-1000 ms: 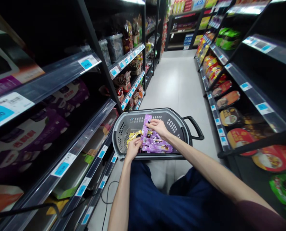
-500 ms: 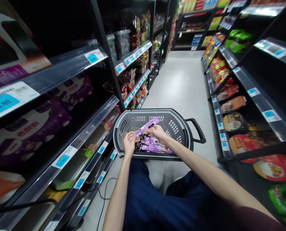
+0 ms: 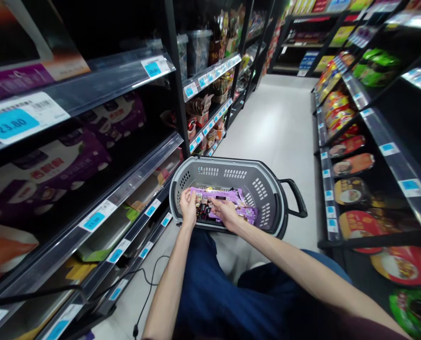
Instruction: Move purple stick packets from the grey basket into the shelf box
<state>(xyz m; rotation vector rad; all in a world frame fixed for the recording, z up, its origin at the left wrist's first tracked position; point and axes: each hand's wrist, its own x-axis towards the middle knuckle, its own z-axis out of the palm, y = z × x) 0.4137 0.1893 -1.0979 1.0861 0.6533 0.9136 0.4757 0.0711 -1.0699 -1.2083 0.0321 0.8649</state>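
Inside the basket (image 3: pixel 263 166), hands (image 3: pixel 189 207) (image 3: pixel 226 212) on purple packets (image 3: pixel 227 193).

Black shelving (image 3: pixel 175 94) lines the left of the aisle, with blue price tags (image 3: pixel 12 123) along its edges; purple boxes (image 3: pixel 54 165) fill one level; clear plastic tubs (image 3: pixel 196 47) stand higher up; bowl noodles (image 3: pixel 352 165) lie on the right-hand shelves (image 3: pixel 390 156), green packs (image 3: pixel 376 66) above; a black cable (image 3: pixel 150 283) trails over the pale floor (image 3: pixel 284 123).
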